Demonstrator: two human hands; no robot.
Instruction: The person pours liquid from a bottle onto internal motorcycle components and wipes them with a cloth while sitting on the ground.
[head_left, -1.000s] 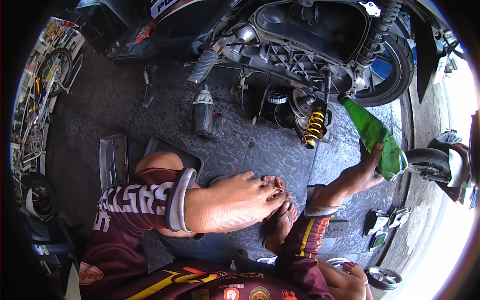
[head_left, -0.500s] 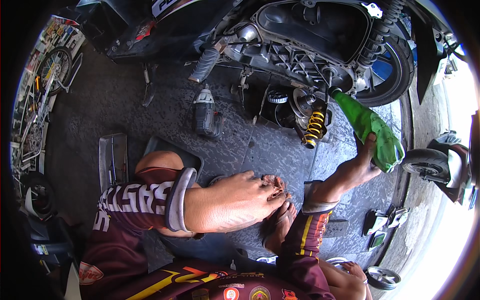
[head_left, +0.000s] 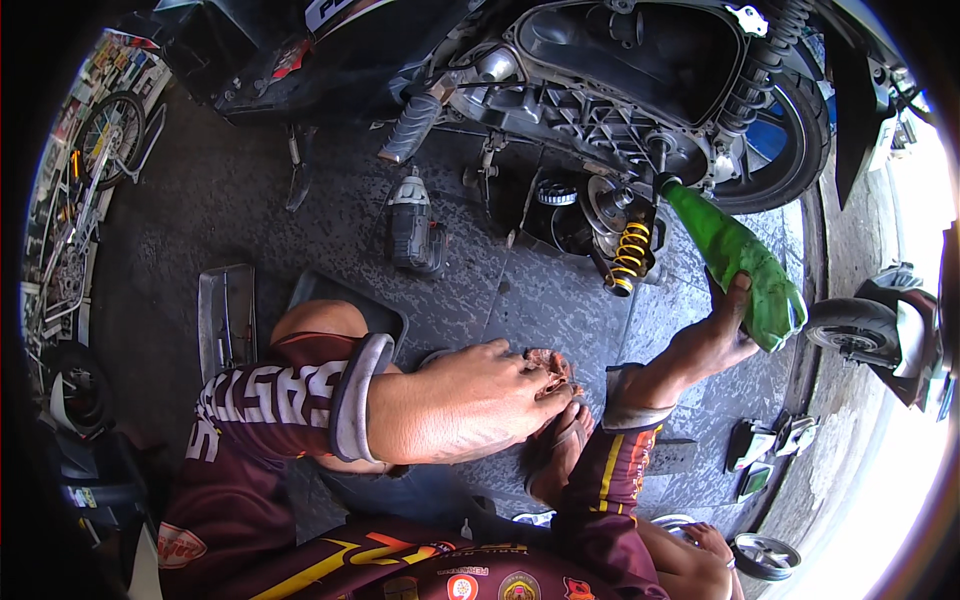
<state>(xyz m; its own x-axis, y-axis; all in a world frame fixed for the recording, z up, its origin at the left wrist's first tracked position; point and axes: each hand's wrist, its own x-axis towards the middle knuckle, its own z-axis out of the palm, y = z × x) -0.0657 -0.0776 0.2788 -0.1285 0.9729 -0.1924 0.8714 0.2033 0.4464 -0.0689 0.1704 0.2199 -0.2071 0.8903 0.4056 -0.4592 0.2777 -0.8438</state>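
Observation:
My right hand [head_left: 730, 325] grips a crumpled green plastic bottle [head_left: 740, 270], tilted with its narrow dark tip against the shaft at the scooter's rear hub [head_left: 675, 160]. My left hand [head_left: 500, 390] has its fingers curled around a crumpled reddish-brown rag [head_left: 548, 365], just above a sandalled foot [head_left: 565, 450]. The scooter's transmission housing [head_left: 570, 115] is open, with the rear tyre [head_left: 800, 180] at its right. Beneath it lie a black container of metal parts [head_left: 555, 220] and a yellow coil spring [head_left: 627, 260].
A cordless impact wrench [head_left: 410, 230] lies on the dark floor mat. A long metal tray [head_left: 225, 320] is at left. Bicycle wheels and frames [head_left: 110, 140] line the left side. Another scooter [head_left: 860, 330], small panels [head_left: 750, 450] and a loose wheel rim [head_left: 765, 555] are at right.
My right hand has raised the green bottle a little up and leftward, bringing its tip from below the hub onto the shaft. My left hand has barely moved.

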